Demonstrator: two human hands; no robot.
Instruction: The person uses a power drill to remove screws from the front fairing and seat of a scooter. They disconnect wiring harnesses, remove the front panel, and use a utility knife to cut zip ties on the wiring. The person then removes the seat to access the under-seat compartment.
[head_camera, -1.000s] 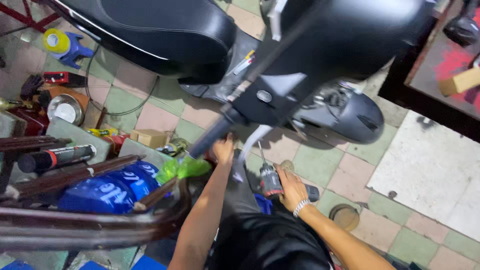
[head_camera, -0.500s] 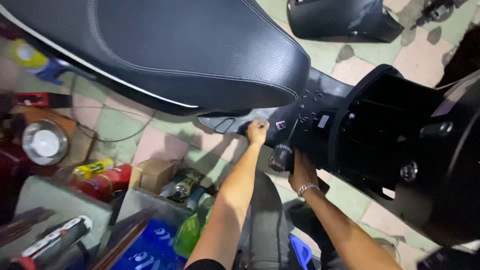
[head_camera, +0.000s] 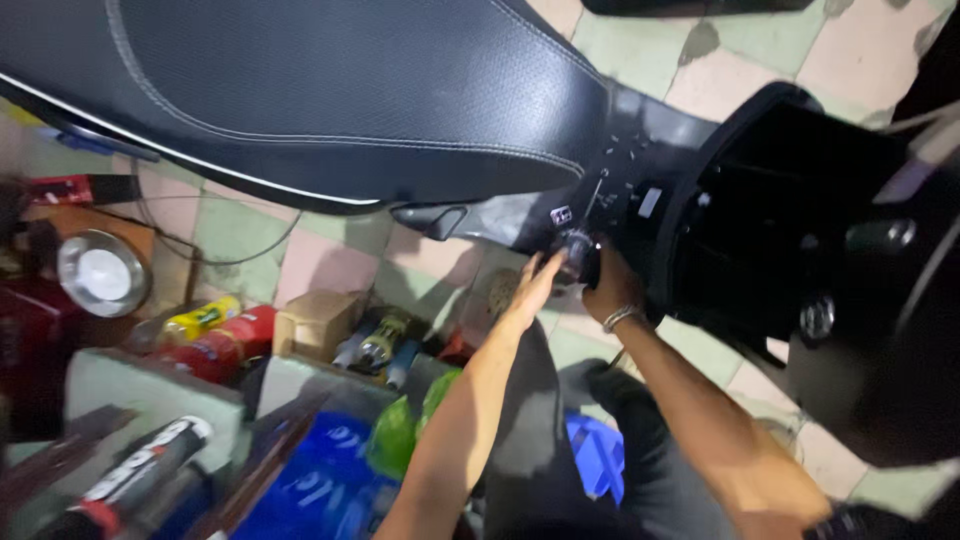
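Round dark tool (head_camera: 578, 252) under scooter seat (head_camera: 300, 90), between both hands | left hand (head_camera: 535, 285) fingers flat against it | right hand (head_camera: 610, 290) wrapped round it | risk: slips off black panel (head_camera: 640, 170), blurred grip

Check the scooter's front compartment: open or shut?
Open: the front compartment shows a dark hollow interior, with no lid over it.

Black seat (head_camera: 330, 90) low over cluttered floor (head_camera: 330, 265)
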